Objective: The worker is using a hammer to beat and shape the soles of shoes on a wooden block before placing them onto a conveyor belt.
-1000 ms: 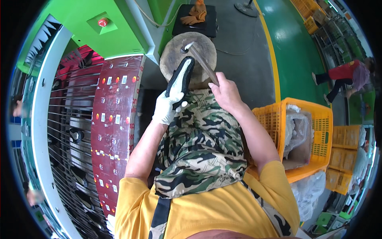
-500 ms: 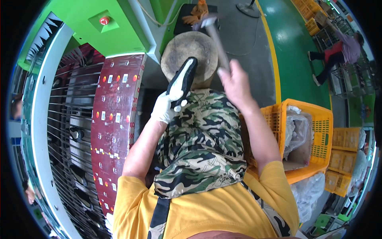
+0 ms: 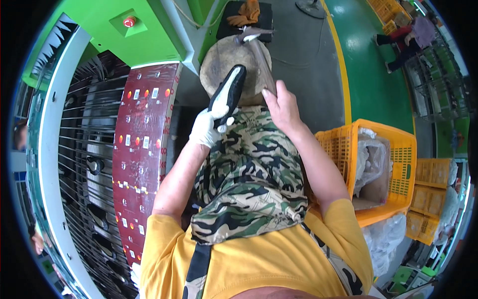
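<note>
My left hand (image 3: 210, 124), in a white glove, is closed around the near end of a black shoe upper (image 3: 230, 94) with a pale underside turned up. The shoe points away from me over a round wooden block (image 3: 214, 65). My bare right hand (image 3: 284, 107) grips the wooden handle of a hammer (image 3: 261, 65). The hammer's metal head is over the far edge of the block, to the right of the shoe and apart from it.
Left stands a rack of rods (image 3: 94, 129) with dark shoes, beside a maroon printed panel (image 3: 142, 134) and a green machine with a red button (image 3: 129, 21). An orange crate (image 3: 411, 169) with plastic bags is at my right. Orange gloves (image 3: 247, 12) lie beyond the block. A person (image 3: 420, 35) is far right.
The hammer and my right hand have come down and slightly left toward the block. My left hand still holds the shoe, shifted slightly. The far person has moved farther away.
</note>
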`<action>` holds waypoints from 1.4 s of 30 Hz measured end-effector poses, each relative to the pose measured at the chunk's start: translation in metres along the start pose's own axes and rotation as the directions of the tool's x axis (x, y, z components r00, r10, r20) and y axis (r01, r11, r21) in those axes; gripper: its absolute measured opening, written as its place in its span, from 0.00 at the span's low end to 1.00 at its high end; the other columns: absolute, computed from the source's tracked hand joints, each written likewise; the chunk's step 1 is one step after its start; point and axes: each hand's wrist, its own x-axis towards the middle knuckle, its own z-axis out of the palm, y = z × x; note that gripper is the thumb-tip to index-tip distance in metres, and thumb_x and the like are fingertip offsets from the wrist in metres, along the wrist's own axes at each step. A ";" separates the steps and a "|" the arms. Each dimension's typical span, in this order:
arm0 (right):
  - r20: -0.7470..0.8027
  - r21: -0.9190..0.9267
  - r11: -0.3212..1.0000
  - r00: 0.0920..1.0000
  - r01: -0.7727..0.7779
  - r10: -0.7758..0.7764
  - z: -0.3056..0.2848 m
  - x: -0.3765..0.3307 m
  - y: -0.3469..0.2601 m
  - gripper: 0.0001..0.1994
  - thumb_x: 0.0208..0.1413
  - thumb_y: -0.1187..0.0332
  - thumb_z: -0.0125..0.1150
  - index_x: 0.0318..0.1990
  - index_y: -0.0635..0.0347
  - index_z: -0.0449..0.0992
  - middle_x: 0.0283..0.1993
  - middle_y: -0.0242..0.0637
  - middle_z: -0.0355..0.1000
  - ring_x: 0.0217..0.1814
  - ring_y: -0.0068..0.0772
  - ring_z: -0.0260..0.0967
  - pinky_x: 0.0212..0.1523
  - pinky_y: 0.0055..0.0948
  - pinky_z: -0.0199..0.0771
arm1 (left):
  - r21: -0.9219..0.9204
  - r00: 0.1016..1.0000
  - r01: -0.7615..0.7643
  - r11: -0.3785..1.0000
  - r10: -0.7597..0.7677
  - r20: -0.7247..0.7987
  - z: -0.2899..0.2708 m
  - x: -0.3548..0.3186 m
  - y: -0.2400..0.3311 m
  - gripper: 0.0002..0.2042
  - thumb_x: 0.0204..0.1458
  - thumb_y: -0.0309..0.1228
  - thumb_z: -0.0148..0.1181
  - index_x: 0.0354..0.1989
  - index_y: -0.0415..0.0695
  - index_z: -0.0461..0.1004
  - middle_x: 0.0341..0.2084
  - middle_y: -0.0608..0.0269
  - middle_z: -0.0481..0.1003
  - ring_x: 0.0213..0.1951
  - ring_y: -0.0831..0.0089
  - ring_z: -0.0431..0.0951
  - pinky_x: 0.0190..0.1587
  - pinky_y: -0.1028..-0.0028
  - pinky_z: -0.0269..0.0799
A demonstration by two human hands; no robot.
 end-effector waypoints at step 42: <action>-0.093 0.087 0.993 0.993 0.076 -0.068 -0.004 -0.019 0.006 0.14 0.68 0.62 0.57 0.37 0.62 0.62 0.19 0.47 0.67 0.20 0.55 0.68 0.23 0.44 0.65 | 0.103 0.997 -0.024 0.994 0.032 -0.074 0.021 0.023 0.014 0.17 0.58 0.25 0.62 0.56 0.39 0.73 0.42 0.47 0.82 0.27 0.67 0.81 0.16 0.80 0.62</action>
